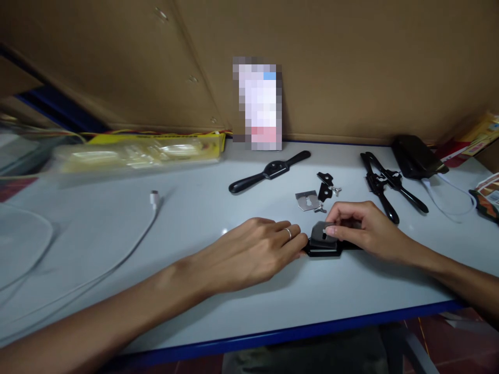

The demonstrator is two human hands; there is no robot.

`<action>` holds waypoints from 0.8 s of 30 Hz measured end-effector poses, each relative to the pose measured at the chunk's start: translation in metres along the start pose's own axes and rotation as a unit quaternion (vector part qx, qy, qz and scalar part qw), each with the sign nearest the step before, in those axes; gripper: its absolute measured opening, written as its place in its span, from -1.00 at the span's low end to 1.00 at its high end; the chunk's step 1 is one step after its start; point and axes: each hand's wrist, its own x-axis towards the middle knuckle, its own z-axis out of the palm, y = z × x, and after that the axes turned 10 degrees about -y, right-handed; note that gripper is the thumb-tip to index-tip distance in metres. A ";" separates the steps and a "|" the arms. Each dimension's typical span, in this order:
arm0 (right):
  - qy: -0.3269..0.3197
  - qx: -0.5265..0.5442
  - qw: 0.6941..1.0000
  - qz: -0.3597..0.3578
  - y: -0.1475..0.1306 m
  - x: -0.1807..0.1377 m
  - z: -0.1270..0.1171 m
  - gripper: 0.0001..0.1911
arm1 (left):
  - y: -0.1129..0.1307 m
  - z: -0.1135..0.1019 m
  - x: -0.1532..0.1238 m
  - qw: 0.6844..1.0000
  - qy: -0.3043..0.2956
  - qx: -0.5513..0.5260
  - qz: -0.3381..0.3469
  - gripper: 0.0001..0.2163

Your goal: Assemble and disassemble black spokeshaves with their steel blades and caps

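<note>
The person sits at the white table (241, 301) and works on a black tool body (325, 251), which lies flat near the front edge, between the two hands. The left hand (255, 252) is knuckles up, its fingers curled together, and the tips press on the left end of the body to hold it down. The right hand (364, 228) pinches a grey plate (322, 233) between thumb and fingertips, on top of the middle of the body.

I judge that the step in hand is seating this plate on the body. The plate looks tilted, not yet flat, though the fingers hide its right edge, so I cannot be sure. The next move calls for lining it up squarely while the body is kept from sliding.

The long axis of the body runs left to right, about parallel to the table edge, and both of its ends are hidden under the hands.

Behind, well apart, lie a metal blade (306, 200), small black clamps (325, 186) and a complete spokeshave (268, 171).
</note>
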 end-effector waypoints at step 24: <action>-0.024 -0.105 0.994 -0.031 0.005 0.003 0.003 -0.87 | 0.002 0.001 0.000 1.000 0.004 -0.013 -0.001 -0.80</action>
